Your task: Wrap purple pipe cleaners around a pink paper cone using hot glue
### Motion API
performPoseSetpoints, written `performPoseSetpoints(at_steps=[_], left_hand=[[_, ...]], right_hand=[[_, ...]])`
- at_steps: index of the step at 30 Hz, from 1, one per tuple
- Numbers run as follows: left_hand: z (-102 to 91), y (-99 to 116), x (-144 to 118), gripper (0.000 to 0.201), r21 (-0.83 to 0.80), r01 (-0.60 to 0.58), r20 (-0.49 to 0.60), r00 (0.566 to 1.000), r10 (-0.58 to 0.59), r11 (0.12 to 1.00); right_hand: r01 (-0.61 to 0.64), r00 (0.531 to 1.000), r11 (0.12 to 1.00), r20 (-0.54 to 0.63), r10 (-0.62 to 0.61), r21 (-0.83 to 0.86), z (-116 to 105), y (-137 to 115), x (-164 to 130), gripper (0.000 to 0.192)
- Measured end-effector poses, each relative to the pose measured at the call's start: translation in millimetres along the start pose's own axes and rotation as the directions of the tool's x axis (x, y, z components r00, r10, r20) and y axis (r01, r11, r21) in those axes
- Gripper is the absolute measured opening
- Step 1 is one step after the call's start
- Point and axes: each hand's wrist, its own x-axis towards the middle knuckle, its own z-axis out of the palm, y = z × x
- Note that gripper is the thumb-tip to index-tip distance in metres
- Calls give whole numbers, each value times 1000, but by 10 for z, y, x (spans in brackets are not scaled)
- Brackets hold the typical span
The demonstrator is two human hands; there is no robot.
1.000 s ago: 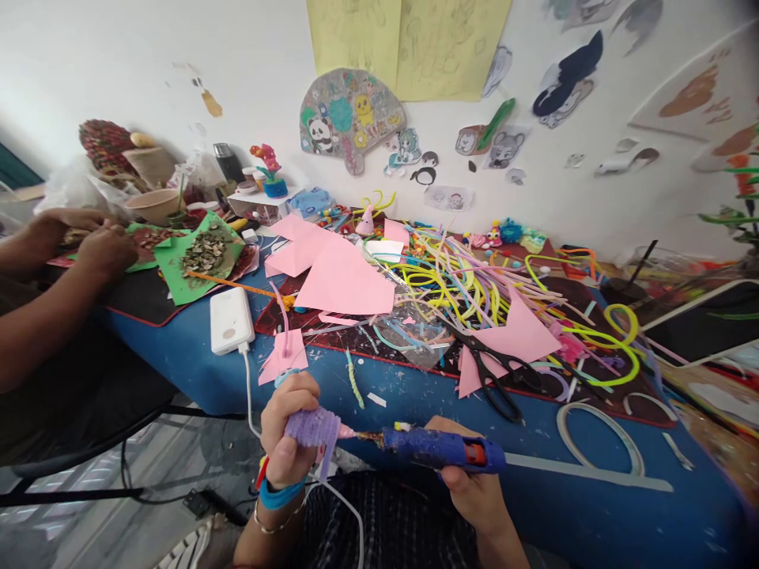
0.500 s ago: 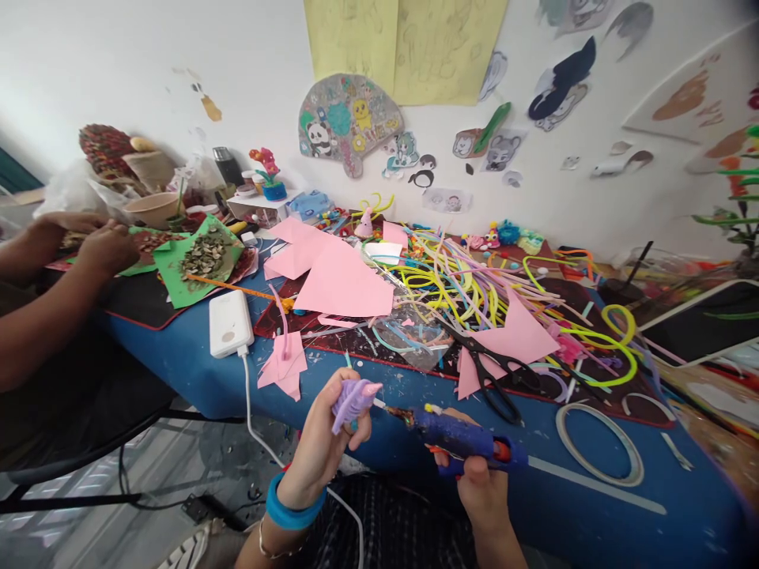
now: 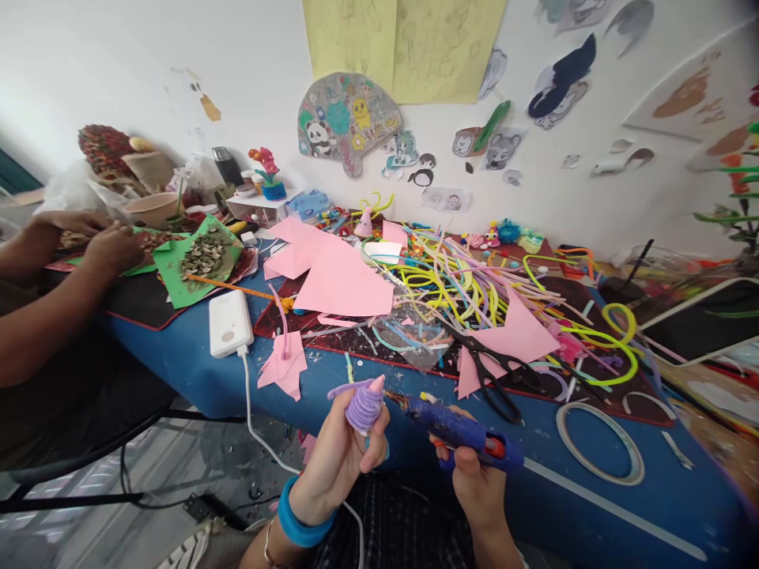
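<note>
Left hand [image 3: 344, 454] is up in front of the bench [image 3: 593, 490], fingers closed around a small purple cone [image 3: 364, 403] wound from fuzzy pipe cleaner, ribbed coil upon coil, with a pink tip poking out at the top. Right hand [image 3: 474, 482] is wrapped tight on a blue glue gun [image 3: 468, 435], its barrel smeared and crusted, red trigger showing. The nozzle points at the cone's pink tip and sits just beside it; whether it touches, I cannot tell.

This reads as the gluing step, fixing the top of the coil. The next move looks to call for a steady cone, a gentle squeeze, and fingertips kept off the hot tip.

The cone is held in the air just off the bench's near edge, not resting on anything. Behind it lie pink paper [image 3: 344, 280] cut in sharp triangles, black scissors [image 3: 495, 371] lying open, and a tangle of soft pipe cleaners [image 3: 468, 276] in yellow, pink and green. A smooth white power bank [image 3: 228, 322] sits to the left with its cable trailing down. Far left, another person's hands [image 3: 112, 246] work over green paper [image 3: 178, 273] heaped with dry flakes.
</note>
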Motion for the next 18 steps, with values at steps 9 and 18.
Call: performPoseSetpoints(at_steps=[9, 18], left_hand=[[3, -20, -9, 47, 29, -36, -39, 999, 37, 999], [19, 14, -18, 42, -75, -32, 57, 998, 37, 997]], right_hand=[[8, 1000, 999, 12, -8, -31, 24, -29, 20, 42], [-15, 1000, 999, -15, 14, -35, 12, -55, 30, 44]])
